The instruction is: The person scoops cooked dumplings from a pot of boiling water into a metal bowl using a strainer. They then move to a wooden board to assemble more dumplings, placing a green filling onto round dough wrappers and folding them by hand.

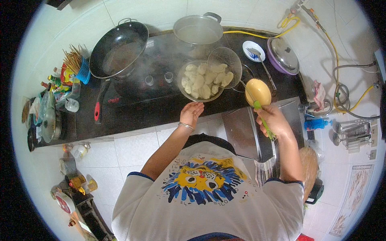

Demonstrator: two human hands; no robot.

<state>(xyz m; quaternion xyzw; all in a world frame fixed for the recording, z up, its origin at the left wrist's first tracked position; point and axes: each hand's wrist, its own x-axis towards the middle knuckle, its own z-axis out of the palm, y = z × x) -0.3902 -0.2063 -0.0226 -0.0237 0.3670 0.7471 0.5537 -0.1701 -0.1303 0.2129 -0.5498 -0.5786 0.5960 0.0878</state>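
Observation:
A metal bowl (185, 93) of pale, steaming dumplings (196, 80) sits near the counter's front edge. Palm up, my left hand (191, 113) has its fingers stretched out at the bowl's near rim; whether they touch it is unclear. My right hand (270, 119) is closed around the green handle (262, 114) of a wire mesh strainer (227, 60). The strainer's basket tilts over the right side of the bowl. Dumplings show at its lower part, though I cannot tell which lie inside the mesh. Under the handle stands a yellow bowl (263, 91).
Behind the dumplings is a pot (198, 34) of cloudy liquid. A black wok (120, 52) occupies the left burner, its red-tipped handle (97, 110) pointing forward. At right are a white bowl (250, 47), a spoon (267, 74) and a lidded purple pot (286, 60). Skewers (73, 56) stand far left.

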